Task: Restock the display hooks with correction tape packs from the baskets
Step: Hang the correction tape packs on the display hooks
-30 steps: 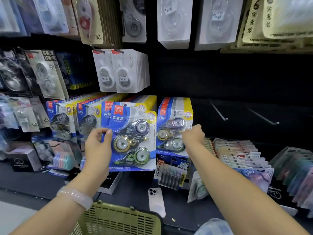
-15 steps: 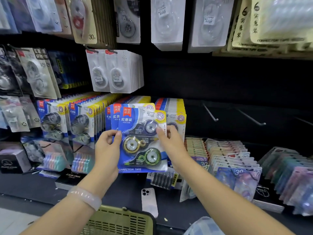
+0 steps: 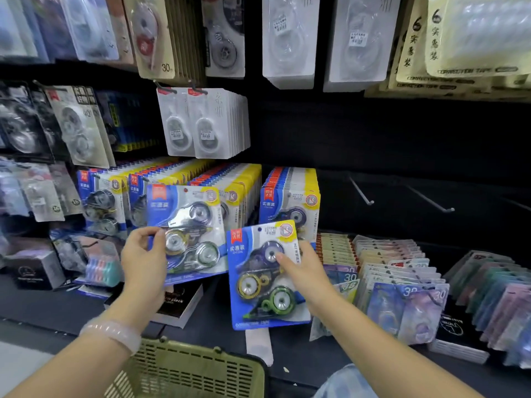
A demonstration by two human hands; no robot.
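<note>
Shelf (image 3: pixel 57 305): full hooks behind packs (image 3: pixel 267 280); basket (image 3: pixel 186 369) below; phone (image 3: pixel 258 344), probably.

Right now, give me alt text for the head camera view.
Each hand holds a blue three-roll correction tape pack before full display hooks: left hand the left pack, right hand the right pack. A green basket sits below.

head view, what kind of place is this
Most likely a stationery shop's display wall. Blue-and-yellow carded correction tape packs hang in dense rows, bare metal display hooks stick out of the black back panel, and an olive green plastic shopping basket sits below the hands.
</note>
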